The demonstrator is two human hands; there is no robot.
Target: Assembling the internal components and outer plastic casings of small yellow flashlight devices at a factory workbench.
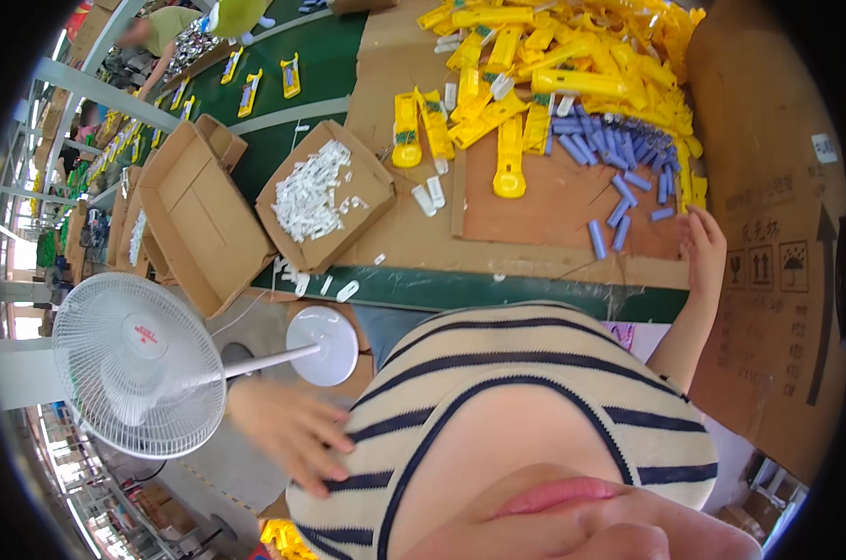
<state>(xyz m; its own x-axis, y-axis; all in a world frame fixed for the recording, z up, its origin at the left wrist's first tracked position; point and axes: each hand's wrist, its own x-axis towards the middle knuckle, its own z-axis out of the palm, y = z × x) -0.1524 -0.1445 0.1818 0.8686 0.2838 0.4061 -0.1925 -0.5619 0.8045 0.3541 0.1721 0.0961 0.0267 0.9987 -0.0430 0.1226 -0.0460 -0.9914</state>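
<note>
One left hand (290, 427), lower left in the frame, is blurry, its fingers loose and spread by the striped shirt (497, 350). The right hand (706, 247), at the right, is near the big yellow pile (619, 61); I cannot tell if it grips anything. Blue tubes (621, 149) lie upper right.

Left grip (297, 431) back, right grip (706, 245) forward

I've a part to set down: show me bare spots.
Low between the white-parts box and brown board, the cardboard is bare; so is the board's lower left, left of the blue cylinders. Yellow casings and cylinders crowd the upper right.
</note>
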